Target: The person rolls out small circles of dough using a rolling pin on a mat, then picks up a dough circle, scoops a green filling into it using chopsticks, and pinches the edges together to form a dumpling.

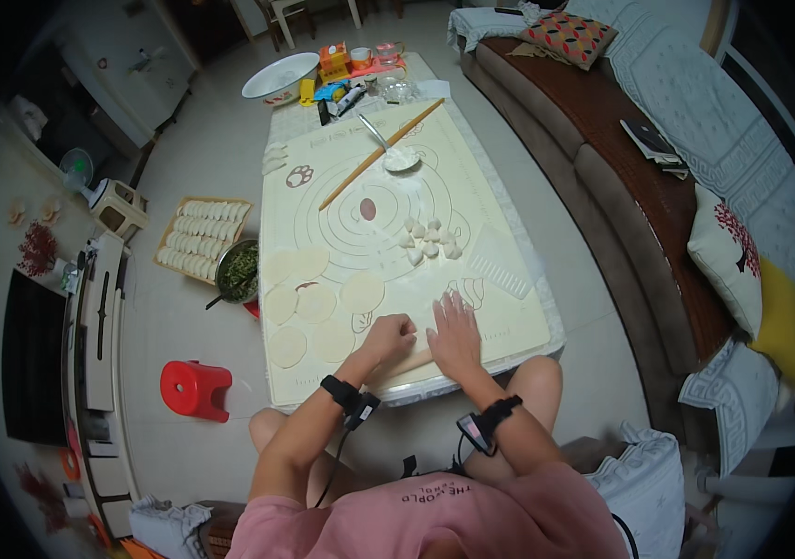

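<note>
My left hand (389, 339) is curled near the front edge of the cream pastry mat (397, 307), fingers bent over the mat; whether it grips anything is hidden. Beside it on the right, my right hand (454, 334) lies palm down with its fingers stretched forward. A light wooden rolling pin (412, 361) shows between and below the two hands, partly covered by them. Several flat round dough wrappers (362, 292) lie on the left of the mat, some overlapping. A cluster of small dough pieces (431, 249) sits ahead of my right hand, with a white slotted plastic scraper (501, 265) to its right.
A long wooden rod (383, 152) and a ladle with flour (401, 159) lie farther up the mat. A white basin (281, 77) stands at the far end. Left of the table are a tray of dumplings (202, 237), a bowl of green filling (238, 272) and a red stool (196, 390).
</note>
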{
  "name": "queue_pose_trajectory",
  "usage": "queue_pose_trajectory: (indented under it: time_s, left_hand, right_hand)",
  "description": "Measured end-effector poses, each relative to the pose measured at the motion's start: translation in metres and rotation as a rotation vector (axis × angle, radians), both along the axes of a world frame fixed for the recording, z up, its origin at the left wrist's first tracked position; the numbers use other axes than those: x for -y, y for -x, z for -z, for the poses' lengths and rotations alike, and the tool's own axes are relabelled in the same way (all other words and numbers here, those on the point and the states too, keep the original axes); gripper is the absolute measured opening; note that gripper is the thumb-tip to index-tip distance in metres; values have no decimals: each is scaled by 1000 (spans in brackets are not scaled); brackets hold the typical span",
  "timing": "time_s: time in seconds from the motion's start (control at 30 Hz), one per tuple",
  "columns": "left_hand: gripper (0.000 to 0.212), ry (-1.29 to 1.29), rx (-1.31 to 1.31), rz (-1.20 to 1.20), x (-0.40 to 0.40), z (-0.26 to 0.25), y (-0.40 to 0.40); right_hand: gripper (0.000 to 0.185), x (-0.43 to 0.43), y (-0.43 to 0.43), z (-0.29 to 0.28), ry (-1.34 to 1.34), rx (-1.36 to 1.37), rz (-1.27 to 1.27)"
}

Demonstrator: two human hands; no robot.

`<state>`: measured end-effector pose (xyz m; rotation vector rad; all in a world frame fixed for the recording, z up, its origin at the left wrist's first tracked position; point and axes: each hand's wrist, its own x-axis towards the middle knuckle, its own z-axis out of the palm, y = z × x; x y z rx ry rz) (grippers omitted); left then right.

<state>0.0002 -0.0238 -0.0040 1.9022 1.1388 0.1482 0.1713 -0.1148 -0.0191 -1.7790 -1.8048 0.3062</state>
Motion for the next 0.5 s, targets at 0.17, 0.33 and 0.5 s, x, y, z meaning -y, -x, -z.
queue_pose_trajectory:
  time_s: [0.17, 0.33, 0.5]
  left_hand:
    - [21, -248, -78, 54, -2, -20, -30]
    - [23, -220, -205, 222, -9, -10, -16]
    - [14, -57, 13, -62, 9, -6, -5]
  right_hand:
    - [56, -54, 0, -11, -9, 250, 69]
    - [62, 9, 2, -9, 88, 167, 1]
    - [62, -15, 9, -12, -31, 185, 76]
